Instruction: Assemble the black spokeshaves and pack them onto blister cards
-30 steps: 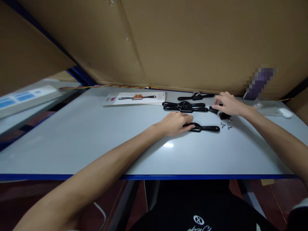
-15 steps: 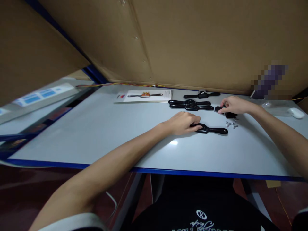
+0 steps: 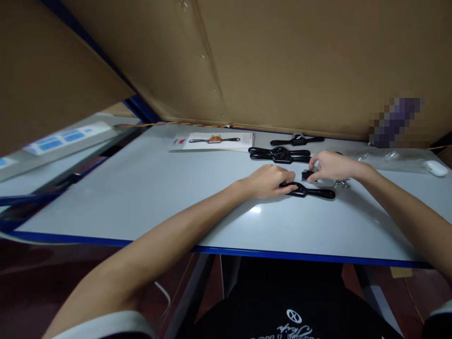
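Note:
My left hand (image 3: 268, 181) rests closed over the left handle of a black two-handled tool body (image 3: 312, 192) lying on the pale table (image 3: 141, 197). Just above that tool's middle, my right hand (image 3: 330, 165) pinches a small dark metal piece (image 3: 306, 175) between thumb and fingers. Small silver wing screws (image 3: 342, 182) lie just right of the right hand.
Two more black tool bodies (image 3: 280, 155) lie side by side behind the hands, with another one (image 3: 297, 140) farther back. A printed card (image 3: 213, 141) lies at the back left. A white mouse (image 3: 435, 167) and clear plastic bags (image 3: 388, 157) lie at the right. Cardboard walls rise behind.
My right hand has lifted the small dark piece from the pile at the right and carried it left, toward the middle of the tool held by my left hand. The left hand stays put.

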`<action>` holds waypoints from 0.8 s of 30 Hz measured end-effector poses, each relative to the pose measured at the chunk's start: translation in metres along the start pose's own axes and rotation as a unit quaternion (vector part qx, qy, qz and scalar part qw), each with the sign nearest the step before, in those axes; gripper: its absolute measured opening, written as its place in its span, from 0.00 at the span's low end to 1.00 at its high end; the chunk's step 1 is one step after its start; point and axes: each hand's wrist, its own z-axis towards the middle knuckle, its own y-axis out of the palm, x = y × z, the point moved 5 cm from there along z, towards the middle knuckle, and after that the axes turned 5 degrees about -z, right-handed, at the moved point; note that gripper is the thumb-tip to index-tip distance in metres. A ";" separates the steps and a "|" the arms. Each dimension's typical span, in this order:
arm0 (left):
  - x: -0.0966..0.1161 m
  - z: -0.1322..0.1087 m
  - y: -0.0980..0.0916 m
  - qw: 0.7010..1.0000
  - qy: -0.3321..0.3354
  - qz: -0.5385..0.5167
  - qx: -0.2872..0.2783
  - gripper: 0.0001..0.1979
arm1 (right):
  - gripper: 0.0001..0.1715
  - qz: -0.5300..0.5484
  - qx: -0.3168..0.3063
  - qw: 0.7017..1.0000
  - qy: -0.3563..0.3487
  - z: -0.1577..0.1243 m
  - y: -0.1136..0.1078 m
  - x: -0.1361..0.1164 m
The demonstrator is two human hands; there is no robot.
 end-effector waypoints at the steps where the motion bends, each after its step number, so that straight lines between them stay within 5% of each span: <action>1: 0.000 0.000 0.000 1.000 -0.002 -0.002 -0.002 0.20 | 0.23 -0.001 0.006 1.000 -0.004 0.000 0.000 -0.004; 10: 0.004 0.000 -0.003 1.000 -0.014 0.003 -0.010 0.20 | 0.20 0.014 -0.023 0.999 -0.028 0.006 0.000 -0.014; 18: 0.003 -0.001 -0.002 1.000 -0.010 -0.010 -0.006 0.18 | 0.19 0.066 0.089 0.991 -0.070 -0.011 0.004 -0.019; 24: 0.000 -0.003 -0.007 0.994 -0.031 -0.101 0.024 0.12 | 0.17 0.227 0.211 0.948 -0.071 -0.046 0.001 -0.014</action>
